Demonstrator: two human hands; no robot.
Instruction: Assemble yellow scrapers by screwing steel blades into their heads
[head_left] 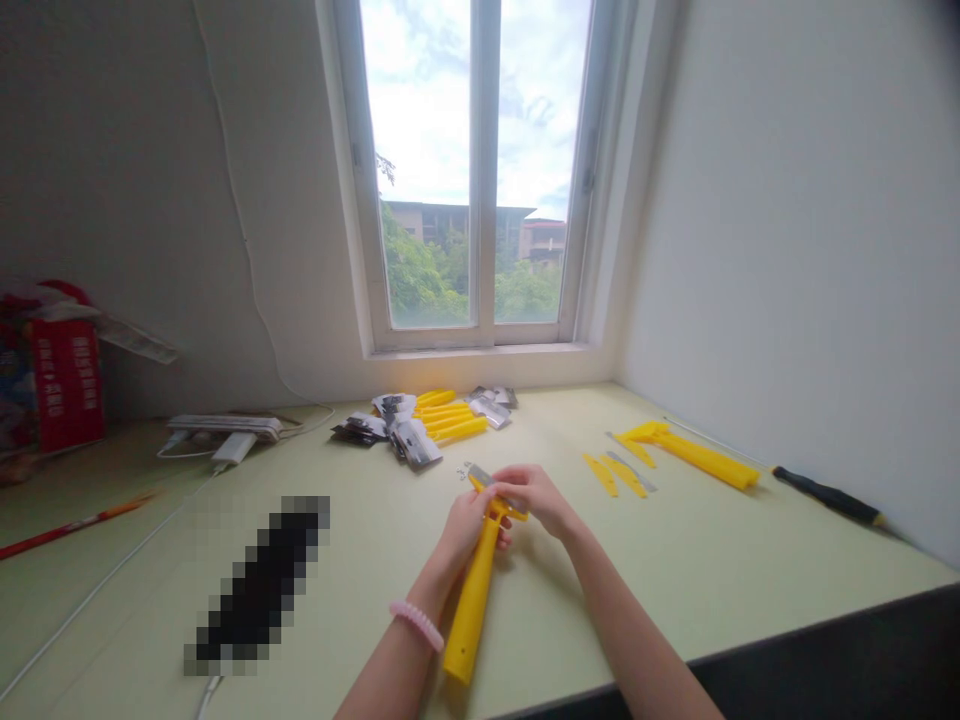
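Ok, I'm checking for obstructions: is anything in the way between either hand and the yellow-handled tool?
Nothing visible: the left hand and right hand both touch the yellow-handled tool at its head. The piled yellow handles lie farther back, near the window.

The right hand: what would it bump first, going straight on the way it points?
The right hand would first meet the yellow scraper's grey blade, which it seems to touch; beyond, perhaps small pieces; depth is unclear.
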